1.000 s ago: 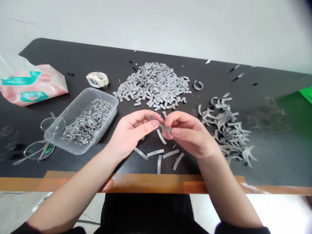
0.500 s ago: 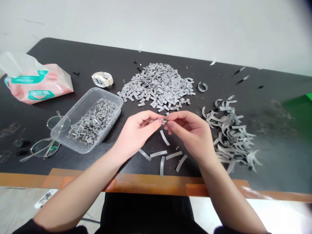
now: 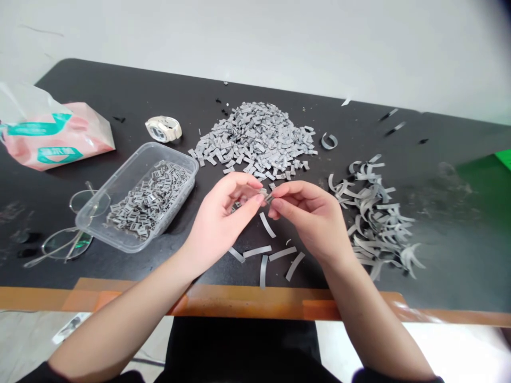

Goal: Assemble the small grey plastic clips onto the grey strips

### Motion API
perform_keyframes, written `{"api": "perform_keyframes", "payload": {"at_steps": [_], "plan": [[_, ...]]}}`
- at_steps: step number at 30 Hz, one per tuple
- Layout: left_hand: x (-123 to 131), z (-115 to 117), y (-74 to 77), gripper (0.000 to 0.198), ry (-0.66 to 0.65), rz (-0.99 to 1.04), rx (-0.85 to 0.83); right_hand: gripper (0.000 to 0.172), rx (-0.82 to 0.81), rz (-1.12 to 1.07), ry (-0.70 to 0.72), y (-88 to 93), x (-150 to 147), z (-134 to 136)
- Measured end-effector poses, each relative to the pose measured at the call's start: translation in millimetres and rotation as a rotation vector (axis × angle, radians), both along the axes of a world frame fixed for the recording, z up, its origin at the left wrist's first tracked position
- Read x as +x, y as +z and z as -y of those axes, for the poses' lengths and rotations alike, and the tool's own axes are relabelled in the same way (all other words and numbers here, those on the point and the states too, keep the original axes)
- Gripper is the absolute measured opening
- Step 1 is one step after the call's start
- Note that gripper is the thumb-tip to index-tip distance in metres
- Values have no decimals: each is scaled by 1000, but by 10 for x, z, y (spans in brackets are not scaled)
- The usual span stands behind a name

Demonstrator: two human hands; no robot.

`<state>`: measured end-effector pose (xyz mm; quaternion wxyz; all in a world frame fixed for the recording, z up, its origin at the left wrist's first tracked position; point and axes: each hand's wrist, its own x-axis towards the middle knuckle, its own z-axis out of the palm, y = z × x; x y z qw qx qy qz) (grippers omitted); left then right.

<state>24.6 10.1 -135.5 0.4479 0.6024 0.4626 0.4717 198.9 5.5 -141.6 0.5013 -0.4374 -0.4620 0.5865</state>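
Both forearms slant inward over the table (image 3: 459,213), the fingertips nearly meeting. The right hand (image 3: 317,221) pinches a small gray piece (image 3: 269,197) between thumb and forefinger. The left hand (image 3: 219,218) curves opposite, thumb beside the piece; from here I cannot tell whether it also grips. The piece is nearer than the pile (image 3: 259,133).

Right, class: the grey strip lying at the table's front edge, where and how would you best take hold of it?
Pinch the grey strip by its near end, probably best from the table's front edge. It is narrow, lies lengthwise toward that edge with its near end right by it, while its far end sits close to two other strips.
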Motion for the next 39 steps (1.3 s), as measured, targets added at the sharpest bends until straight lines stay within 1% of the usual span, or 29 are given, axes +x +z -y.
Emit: {"api": "perform_keyframes", "payload": {"at_steps": [2, 4, 6, 11, 15, 18, 23, 28, 32, 35, 39], "plan": [[-5, 20, -15, 6, 62, -169, 177, 9, -25, -34, 9, -8, 1, 1], [-5, 37, -31, 11, 86, -342, 330, 10, -53, -71, 22, -16, 1, 1], [0, 53, -44, 13, 92, -432, 405, 11, -74, -115, 33, -21, 2, -1], [25, 71, -72, 13, 80, -465, 424, 13, -123, -177, 36, -24, -9, -18], [25, 64, -100, 7, 93, -443, 416, 13, -135, -233, 84, -23, -36, -14], [20, 68, -114, 5, 98, -432, 464, 12, -156, -267, 86, -13, -50, -1], [20, 81, -121, 9, 82, -477, 519, 16, -233, -270, 80, -11, -52, 3], [28, 67, -139, 12, 60, -452, 500, 16, -255, -330, 78, -51, -55, -20], [35, 66, -150, 12, 91, -452, 472, 12, -226, -384, 67, -63, -66, -23], [36, 84, -141, 8, 125, -461, 529, 12, -213, -464, 100, -55, -79, -17], [33, 103, -118, 8, 116, -420, 600, 13, -227, -565, 181, -49, -93, -15]]}}
